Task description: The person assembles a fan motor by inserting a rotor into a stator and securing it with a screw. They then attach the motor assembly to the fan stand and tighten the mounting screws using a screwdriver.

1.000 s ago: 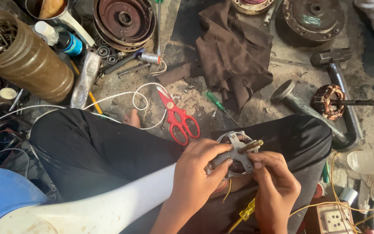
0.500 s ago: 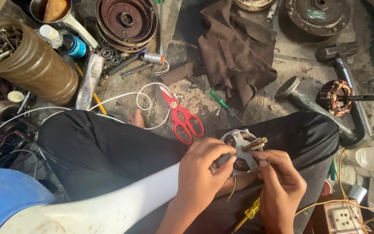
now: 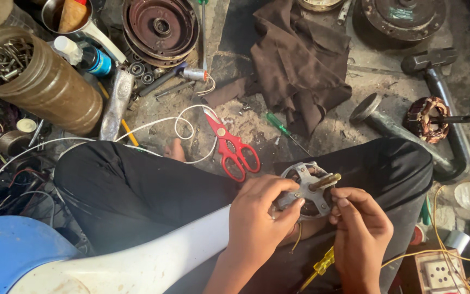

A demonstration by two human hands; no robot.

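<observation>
Motor part: a small round grey metal motor end cover (image 3: 304, 191) with spoked arms and a brass-coloured shaft (image 3: 325, 181) sticking out of its middle, held over the person's lap, above the black trousers (image 3: 137, 190).
Left hand (image 3: 257, 223): fingers curled around the left rim of the cover, gripping it from the side and underneath.
Right hand (image 3: 357, 228): closed on the right edge of the cover, thumb and forefinger pinching just below the shaft.
Progress: the cover is off any motor body and in the hands; thin yellow wire (image 3: 298, 239) hangs beneath it, so I judge the work to be midway, with the part not yet set into or freed from anything visible.
Near the lap: a yellow-handled screwdriver (image 3: 322, 262) lies under the hands; red scissors (image 3: 234, 146) lie open on the floor just beyond the knee, beside a white cable (image 3: 180, 122).
Further out: a green-handled screwdriver (image 3: 278, 125), a brown rag (image 3: 300, 65), a wound copper armature (image 3: 428, 118), a hammer (image 3: 436, 71), a rusty round motor housing (image 3: 159, 27).
Left side: a brown jar of screws (image 3: 44, 81) and a blue-capped bottle (image 3: 91, 57).
</observation>
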